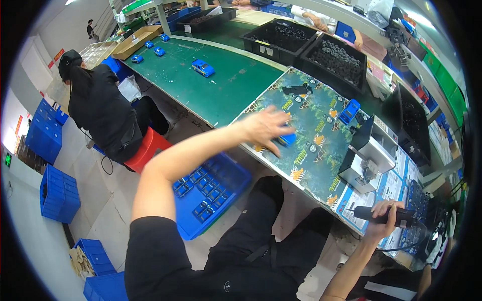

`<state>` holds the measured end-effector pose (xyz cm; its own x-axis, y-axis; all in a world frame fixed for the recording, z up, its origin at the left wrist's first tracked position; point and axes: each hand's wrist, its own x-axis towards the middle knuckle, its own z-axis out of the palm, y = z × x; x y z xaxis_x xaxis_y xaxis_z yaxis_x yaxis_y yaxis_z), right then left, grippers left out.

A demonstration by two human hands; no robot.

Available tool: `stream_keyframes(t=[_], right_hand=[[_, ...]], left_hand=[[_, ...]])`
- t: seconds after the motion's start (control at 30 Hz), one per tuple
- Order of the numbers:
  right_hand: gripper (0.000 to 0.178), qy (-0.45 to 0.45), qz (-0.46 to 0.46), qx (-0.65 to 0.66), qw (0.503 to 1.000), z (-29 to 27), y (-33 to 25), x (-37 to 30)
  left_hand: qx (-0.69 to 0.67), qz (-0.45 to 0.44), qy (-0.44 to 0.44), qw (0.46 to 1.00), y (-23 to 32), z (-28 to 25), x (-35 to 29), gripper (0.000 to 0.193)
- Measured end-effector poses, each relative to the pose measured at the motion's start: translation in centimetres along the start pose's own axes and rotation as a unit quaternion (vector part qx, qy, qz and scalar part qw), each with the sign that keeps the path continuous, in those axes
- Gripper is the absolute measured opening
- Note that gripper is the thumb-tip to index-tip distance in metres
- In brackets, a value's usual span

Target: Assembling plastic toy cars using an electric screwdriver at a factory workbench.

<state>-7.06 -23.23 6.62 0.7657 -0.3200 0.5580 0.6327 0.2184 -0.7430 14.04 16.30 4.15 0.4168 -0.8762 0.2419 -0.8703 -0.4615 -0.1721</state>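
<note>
My left hand (268, 128) reaches over the patterned mat with its fingers spread, somewhat blurred by motion. Beneath and beside those fingers is a blue toy car (287, 139), partly covered; whether they touch it is unclear. My right hand (385, 216) is wrapped round a black electric screwdriver (364, 213) whose tip points left, above the bench's right part. Farther back on the mat lie a black toy car chassis (297, 90) and another blue toy car (349, 111). A grey and black bench device (369, 155) stands between my right hand and that car.
A blue bin (236, 173) with rows of toy car parts sits left of my legs. Several blue toy cars (203, 67) rest on the green bench (236, 95). Black crates (334, 60) of dark parts line the back. A seated person (103, 100) works at left.
</note>
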Motion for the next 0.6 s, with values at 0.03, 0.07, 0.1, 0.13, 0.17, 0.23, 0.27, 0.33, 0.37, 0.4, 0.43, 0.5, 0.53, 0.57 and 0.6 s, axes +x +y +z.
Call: stream_keyframes(t=[0.03,0.07,0.1,0.13,0.17,0.23,0.27,0.33,0.37,0.4,0.43,0.5,0.53,0.57,0.6], right_hand=[[0.010,0.003,0.003,0.001,1.000,-0.2,0.0,0.1],[0.010,0.008,0.004,-0.004,1.000,-0.4,0.2,0.2],[0.010,0.013,0.005,-0.011,1.000,-0.6,0.3,0.3],[0.011,0.024,0.011,-0.016,1.000,-0.8,0.5,0.3],[0.011,0.026,0.015,-0.014,0.999,-0.7,0.6,0.3],[0.013,0.037,0.018,-0.034,0.999,-0.3,0.7,0.4],[0.013,0.039,0.022,-0.034,0.998,-0.2,0.7,0.4],[0.013,0.037,0.026,-0.029,0.999,-0.2,1.0,0.4],[0.013,0.040,0.029,-0.031,0.998,-0.2,1.1,0.4],[0.011,0.028,0.027,-0.027,0.999,-0.3,1.2,0.4],[0.010,0.015,0.023,-0.022,0.999,-0.5,1.2,0.5],[0.010,0.019,0.017,-0.030,0.999,-1.1,0.9,0.3],[0.009,0.040,0.012,-0.041,0.998,-1.5,0.2,-0.1],[0.008,0.065,0.003,-0.056,0.996,-2.1,-0.6,-0.6],[0.006,0.103,0.039,-0.010,0.994,-3.2,-1.2,-1.4]], left_hand=[[0.036,-0.015,0.027,0.999,-2.0,-0.1,-2.0,0.086],[0.062,-0.054,0.012,0.997,-3.7,-0.8,-3.9,0.089],[0.088,-0.093,-0.002,0.992,-5.2,-1.5,-5.8,0.093],[0.112,-0.140,0.004,0.984,-6.5,-1.9,-7.9,0.095],[0.136,-0.186,0.009,0.973,-7.3,-1.8,-9.6,0.098],[0.121,-0.241,0.054,0.962,-6.7,-1.0,-11.8,0.097],[0.106,-0.294,0.103,0.944,-6.1,-0.5,-12.5,0.095],[0.065,-0.313,0.134,0.938,-3.9,0.3,-12.8,0.092],[0.023,-0.329,0.169,0.929,-2.6,0.9,-12.6,0.088],[-0.006,-0.322,0.185,0.928,-0.9,0.4,-11.6,0.077],[-0.032,-0.316,0.192,0.929,0.3,0.4,-10.6,0.073],[-0.082,-0.273,0.198,0.938,2.8,0.5,-7.5,0.068],[-0.124,-0.239,0.217,0.938,4.0,0.8,-5.2,0.061],[-0.139,-0.218,0.215,0.942,4.9,0.5,-3.5,0.061],[-0.150,-0.186,0.225,0.945,6.1,0.2,-1.5,0.056]])
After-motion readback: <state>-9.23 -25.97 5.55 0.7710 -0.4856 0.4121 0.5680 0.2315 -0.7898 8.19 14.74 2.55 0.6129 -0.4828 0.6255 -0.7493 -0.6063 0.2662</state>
